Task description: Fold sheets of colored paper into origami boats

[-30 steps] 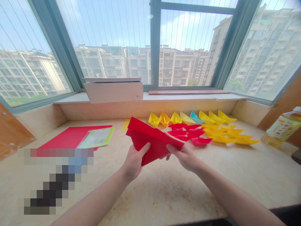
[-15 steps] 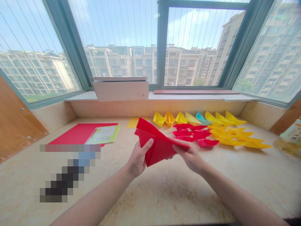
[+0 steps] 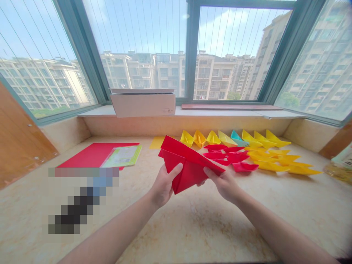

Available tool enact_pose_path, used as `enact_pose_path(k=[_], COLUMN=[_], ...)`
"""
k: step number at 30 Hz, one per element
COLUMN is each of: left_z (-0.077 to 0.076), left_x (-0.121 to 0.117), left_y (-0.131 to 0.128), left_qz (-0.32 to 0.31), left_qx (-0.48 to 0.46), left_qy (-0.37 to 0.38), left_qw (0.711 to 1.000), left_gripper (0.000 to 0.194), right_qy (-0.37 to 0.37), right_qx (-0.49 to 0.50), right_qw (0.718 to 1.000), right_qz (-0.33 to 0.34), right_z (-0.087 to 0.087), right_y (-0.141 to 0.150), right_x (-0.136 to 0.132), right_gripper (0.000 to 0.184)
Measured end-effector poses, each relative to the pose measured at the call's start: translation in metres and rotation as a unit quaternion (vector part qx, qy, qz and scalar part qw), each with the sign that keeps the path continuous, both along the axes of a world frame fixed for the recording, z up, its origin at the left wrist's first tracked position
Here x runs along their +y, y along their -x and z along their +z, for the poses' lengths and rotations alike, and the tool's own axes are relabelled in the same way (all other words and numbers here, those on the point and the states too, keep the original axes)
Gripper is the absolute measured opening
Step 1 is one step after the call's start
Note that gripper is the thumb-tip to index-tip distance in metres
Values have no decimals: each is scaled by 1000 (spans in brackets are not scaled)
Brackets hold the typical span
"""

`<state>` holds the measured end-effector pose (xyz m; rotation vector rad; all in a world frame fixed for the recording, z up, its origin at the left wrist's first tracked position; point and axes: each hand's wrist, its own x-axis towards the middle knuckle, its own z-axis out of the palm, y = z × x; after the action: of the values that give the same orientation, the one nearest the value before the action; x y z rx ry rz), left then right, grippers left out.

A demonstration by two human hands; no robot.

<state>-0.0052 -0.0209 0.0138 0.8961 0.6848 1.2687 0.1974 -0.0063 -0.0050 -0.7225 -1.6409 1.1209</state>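
Between my hands, above the stone counter, is a piece of folded red paper (image 3: pixel 187 167), roughly triangular with its point downward and a folded band along the upper edge. My left hand (image 3: pixel 164 185) grips its lower left side, thumb on the near face. At the right corner my right hand (image 3: pixel 222 179) pinches it, thumb in front; most fingers of both hands are hidden behind the paper. Beyond it to the right sit several red paper boats (image 3: pixel 238 157) and several yellow paper boats (image 3: pixel 271 161). A turquoise paper boat (image 3: pixel 238 138) stands in the back row.
Red paper sheets (image 3: pixel 82 154) lie at the left under a green-and-white packet (image 3: pixel 122 156). A yellow sheet (image 3: pixel 157 142) lies behind the folded paper. On the sill stands a white box (image 3: pixel 143 104). A bottle (image 3: pixel 339 165) is at the right edge. A blurred patch covers something at left.
The view has shifted slightly. My hands keep their hold, and the top band of the red paper looks a little flatter and wider toward the right corner.
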Motion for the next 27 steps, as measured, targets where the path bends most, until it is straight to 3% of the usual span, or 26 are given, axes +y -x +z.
enact_pose_path(k=[3,7,9,11,13,15,17,19,22,27], left_z=[2,1,-1,-4,-7,-11,-16,-19,-20,-14], left_x=[-2,0,3,5,7,9,9,8,5,-1], left_y=[2,2,1,0,-1,-1,-3,-5,-10,-17], left_qz=[-38,-33,-4,39,68,68,58,51,50,28], left_qx=[1,22,28,36,59,94,117,121,104,49], left_qy=[-16,-10,-7,1,14,22,17,7,3,44], left_qw=[999,999,1000,999,996,993,991,991,993,997], left_gripper=[44,47,46,44,41,38,39,40,38,32], right_qy=[27,41,25,-28,-127,-245,-330,-353,-319,-230], right_qx=[44,61,41,6,-53,-150,-260,-347,-403,-368], right_qw=[999,997,996,987,956,900,844,815,817,869], right_qz=[-10,-30,-73,-158,-260,-327,-333,-303,-261,-238], right_z=[-3,-6,-7,-7,-8,-7,-5,-2,0,4], right_y=[1,3,3,1,-2,-3,-1,5,13,16], right_x=[2,5,7,9,10,7,2,-4,-9,-7], right_gripper=[29,30,38,56,71,64,41,27,36,46])
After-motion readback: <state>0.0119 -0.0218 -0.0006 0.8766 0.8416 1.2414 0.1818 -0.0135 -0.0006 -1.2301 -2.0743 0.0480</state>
